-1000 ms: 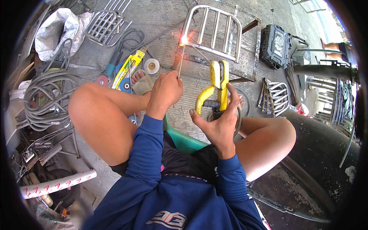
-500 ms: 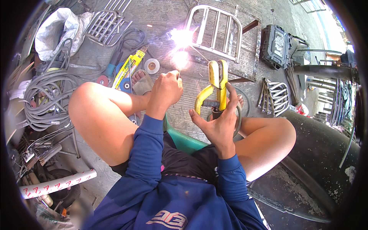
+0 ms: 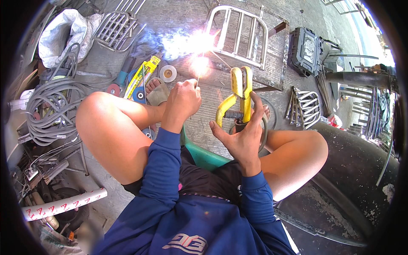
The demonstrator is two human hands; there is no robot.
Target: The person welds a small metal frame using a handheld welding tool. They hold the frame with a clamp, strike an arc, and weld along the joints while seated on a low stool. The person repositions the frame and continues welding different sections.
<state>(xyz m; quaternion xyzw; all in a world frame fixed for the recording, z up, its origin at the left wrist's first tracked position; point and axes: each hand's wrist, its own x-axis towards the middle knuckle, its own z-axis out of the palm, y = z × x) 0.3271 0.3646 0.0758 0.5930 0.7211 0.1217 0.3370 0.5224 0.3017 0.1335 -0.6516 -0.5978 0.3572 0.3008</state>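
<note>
In my right hand (image 3: 244, 140) is a yellow welding electrode holder (image 3: 247, 108), its handle against my palm, index finger along its side and thumb apart. A thin electrode (image 3: 221, 60) runs from its jaws up-left to a glaring arc (image 3: 200, 41) at the lower left corner of a shiny tubular metal frame (image 3: 265, 47). My left hand (image 3: 182, 104) is closed on a thin metal rod (image 3: 198, 80) pointing up toward the glare. A second bright glow hides the rod's far end. Bluish smoke (image 3: 172, 44) spreads left of the arc.
Near my left foot lie a yellow packet (image 3: 144, 76) and a tape roll (image 3: 168, 73). Coiled cable (image 3: 42, 117) and scrap lie at left, beside a white sack (image 3: 61, 36). At right are a black case (image 3: 307, 49), bent tubes (image 3: 308, 108) and a dark cylinder (image 3: 357, 161).
The smoke left of the arc has grown thicker and wider. My left hand has shifted very slightly left with the rod. My right hand and the electrode holder look still.
</note>
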